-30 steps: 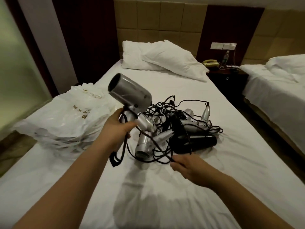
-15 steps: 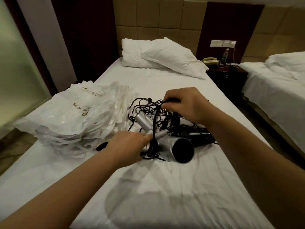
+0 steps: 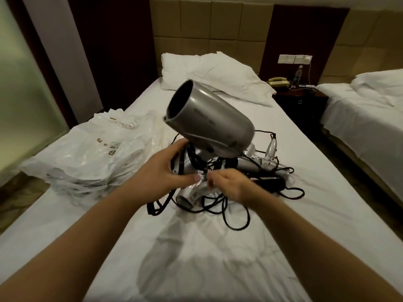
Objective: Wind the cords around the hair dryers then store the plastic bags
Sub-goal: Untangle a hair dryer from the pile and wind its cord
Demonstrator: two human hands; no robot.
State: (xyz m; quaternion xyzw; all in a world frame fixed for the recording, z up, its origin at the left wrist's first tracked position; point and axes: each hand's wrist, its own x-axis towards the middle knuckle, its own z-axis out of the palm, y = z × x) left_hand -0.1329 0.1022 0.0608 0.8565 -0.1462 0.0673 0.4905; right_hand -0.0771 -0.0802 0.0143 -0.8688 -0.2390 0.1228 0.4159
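Left hand (image 3: 162, 171) round silver dryer (image 3: 209, 125) handle, right hand's (image 3: 229, 185) grip blurred.

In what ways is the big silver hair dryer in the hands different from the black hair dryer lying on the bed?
The silver hair dryer is held up off the bed by the left hand, while the black hair dryer lies on the sheet. The silver one has a shiny grey shell; the black one is dark. The silver one's open end tilts up to the left; the black one lies flat. Both sit among the tangled black cords.
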